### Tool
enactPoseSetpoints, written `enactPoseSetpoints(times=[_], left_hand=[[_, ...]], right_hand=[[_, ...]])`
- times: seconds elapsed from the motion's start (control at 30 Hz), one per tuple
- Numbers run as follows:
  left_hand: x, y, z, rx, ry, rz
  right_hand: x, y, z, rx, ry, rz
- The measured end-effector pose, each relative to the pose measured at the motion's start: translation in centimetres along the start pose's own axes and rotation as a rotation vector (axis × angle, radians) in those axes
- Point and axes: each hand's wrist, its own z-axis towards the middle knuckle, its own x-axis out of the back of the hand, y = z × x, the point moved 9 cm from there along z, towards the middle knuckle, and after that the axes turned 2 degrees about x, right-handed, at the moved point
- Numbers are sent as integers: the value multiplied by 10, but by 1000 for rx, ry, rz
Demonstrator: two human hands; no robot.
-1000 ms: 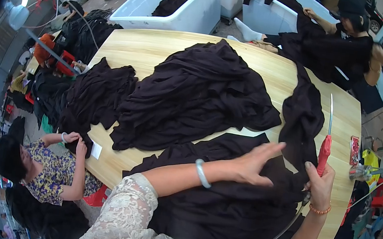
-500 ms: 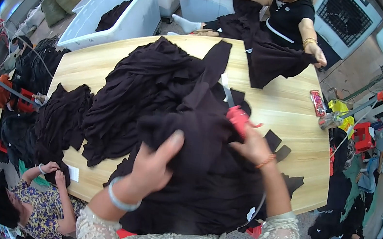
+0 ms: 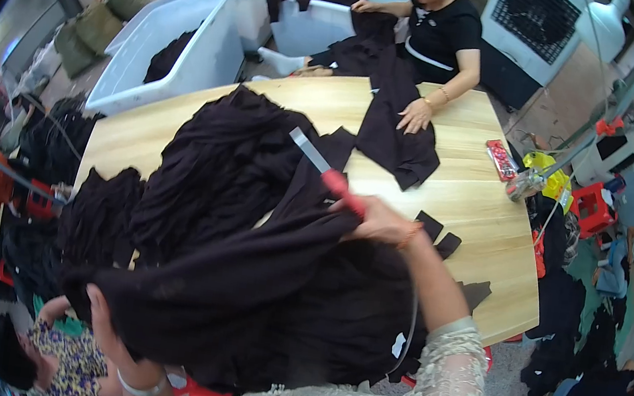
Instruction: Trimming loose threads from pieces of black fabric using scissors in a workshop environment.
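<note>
Over the near edge of the table (image 3: 485,213), both hands now hold one dark garment (image 3: 271,297) spread wide. Half a second ago the left hand (image 3: 102,314) sat higher and nearer the middle, fingers splayed on top of the cloth; it has since swung out low to the left, and its fingers are closed on the cloth's corner, mostly hidden beneath it. The right hand (image 3: 378,221) has stayed above the table, gripping the far edge of the garment together with the red handle of the scissors (image 3: 328,174), whose pale blade points up-left across the cloth heap (image 3: 216,168). The garment, bunched before, now hangs stretched between the two hands, off the table on the person's side. Across the table another person (image 3: 437,37) presses a hand on a separate dark piece (image 3: 396,128), much as earlier. Two small scraps (image 3: 440,235) lie just right of the right hand.
</note>
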Motion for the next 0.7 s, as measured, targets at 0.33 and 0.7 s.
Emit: enactPoseSetpoints(times=[0.33, 0.7], left_hand=[[-17, -41, -29, 355, -843, -841], [-91, -44, -36, 228, -839, -154]], right_hand=[[72, -138, -217, -140, 324, -199], [29, -8, -168, -356, 555, -223]])
